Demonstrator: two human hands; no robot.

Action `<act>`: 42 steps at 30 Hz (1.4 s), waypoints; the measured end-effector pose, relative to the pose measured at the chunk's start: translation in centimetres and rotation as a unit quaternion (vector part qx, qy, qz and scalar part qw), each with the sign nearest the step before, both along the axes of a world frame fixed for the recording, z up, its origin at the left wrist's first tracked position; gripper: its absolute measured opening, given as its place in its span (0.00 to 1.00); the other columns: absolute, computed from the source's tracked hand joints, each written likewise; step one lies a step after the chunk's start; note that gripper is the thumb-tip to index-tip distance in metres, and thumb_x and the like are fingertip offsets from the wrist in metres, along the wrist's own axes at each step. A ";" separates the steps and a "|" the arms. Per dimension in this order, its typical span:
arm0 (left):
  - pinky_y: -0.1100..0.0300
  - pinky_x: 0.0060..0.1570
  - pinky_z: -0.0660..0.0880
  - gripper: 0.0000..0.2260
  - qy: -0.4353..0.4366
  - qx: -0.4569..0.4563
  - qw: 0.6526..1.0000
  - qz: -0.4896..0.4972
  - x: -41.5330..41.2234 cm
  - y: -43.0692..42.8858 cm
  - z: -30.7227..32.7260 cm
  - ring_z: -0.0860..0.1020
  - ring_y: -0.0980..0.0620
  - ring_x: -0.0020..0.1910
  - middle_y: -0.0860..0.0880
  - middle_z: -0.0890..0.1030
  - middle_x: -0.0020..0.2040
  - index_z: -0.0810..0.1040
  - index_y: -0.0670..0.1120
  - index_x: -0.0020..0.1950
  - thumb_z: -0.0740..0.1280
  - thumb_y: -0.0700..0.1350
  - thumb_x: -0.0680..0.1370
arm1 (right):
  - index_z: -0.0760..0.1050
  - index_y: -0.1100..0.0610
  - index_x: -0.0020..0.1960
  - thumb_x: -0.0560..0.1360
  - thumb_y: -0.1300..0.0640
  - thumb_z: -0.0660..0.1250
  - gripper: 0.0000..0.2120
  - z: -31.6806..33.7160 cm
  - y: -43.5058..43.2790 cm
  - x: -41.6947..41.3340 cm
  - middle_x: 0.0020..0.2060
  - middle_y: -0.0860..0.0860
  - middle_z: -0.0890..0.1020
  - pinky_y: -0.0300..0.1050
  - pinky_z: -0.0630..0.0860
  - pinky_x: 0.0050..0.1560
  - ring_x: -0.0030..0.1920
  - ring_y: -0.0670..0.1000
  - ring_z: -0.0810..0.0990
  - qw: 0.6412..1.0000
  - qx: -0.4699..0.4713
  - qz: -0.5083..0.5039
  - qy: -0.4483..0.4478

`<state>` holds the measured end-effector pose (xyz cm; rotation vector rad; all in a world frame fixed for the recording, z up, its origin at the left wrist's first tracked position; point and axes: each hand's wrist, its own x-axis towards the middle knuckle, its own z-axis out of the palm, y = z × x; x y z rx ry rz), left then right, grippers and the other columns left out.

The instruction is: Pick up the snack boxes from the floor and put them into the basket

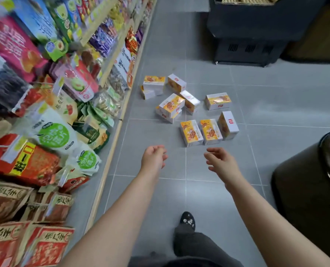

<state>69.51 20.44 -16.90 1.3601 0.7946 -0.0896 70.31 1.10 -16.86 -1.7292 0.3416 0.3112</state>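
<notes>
1. While packets of snacks crowd the shelves (44, 116) along the left of a shop aisle, a person stands on the grey tiled floor (275, 105) with both bare arms stretched forward.
2. Left hand (154, 158): empty, fingers loosely curled and apart, held above the tiles, short of the boxes.
3. Scattered snack boxes (191, 108), yellow and white, lie on the floor ahead of both hands, some leaning on one another, three side by side nearest the person.
4. Right hand (221, 162): empty too, fingers spread, just short of the nearest boxes.
5. A dark round container (306, 187) stands at the right edge; whether it is the basket cannot be told.
6. One dark shoe (187, 220) shows below.
</notes>
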 end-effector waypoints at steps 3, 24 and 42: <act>0.63 0.36 0.69 0.07 0.002 -0.008 1.000 -0.004 4.7 -1.9 -0.1 0.77 0.57 0.39 0.53 0.77 0.42 0.72 0.51 0.43 0.60 0.40 0.79 | 0.74 0.56 0.57 0.77 0.59 0.66 0.09 -0.2 -1.7 4.9 0.45 0.50 0.79 0.43 0.75 0.45 0.44 0.50 0.78 1.000 -0.011 0.006 0.009; 0.61 0.38 0.69 0.06 0.149 -0.057 0.987 0.013 42.3 -3.4 -14.5 0.76 0.55 0.40 0.50 0.75 0.42 0.72 0.49 0.44 0.60 0.40 0.79 | 0.72 0.58 0.63 0.73 0.60 0.68 0.19 -15.2 -3.3 44.5 0.45 0.51 0.79 0.50 0.75 0.51 0.47 0.52 0.78 0.986 -0.136 0.065 0.075; 0.36 0.50 0.72 0.25 0.422 -0.257 0.855 0.159 53.6 -11.8 -64.6 0.74 0.40 0.55 0.46 0.74 0.60 0.74 0.49 0.63 0.63 0.53 0.67 | 0.59 0.53 0.75 0.74 0.55 0.70 0.33 -59.9 -3.7 64.2 0.74 0.55 0.63 0.43 0.64 0.65 0.73 0.55 0.64 0.926 -0.251 0.267 0.086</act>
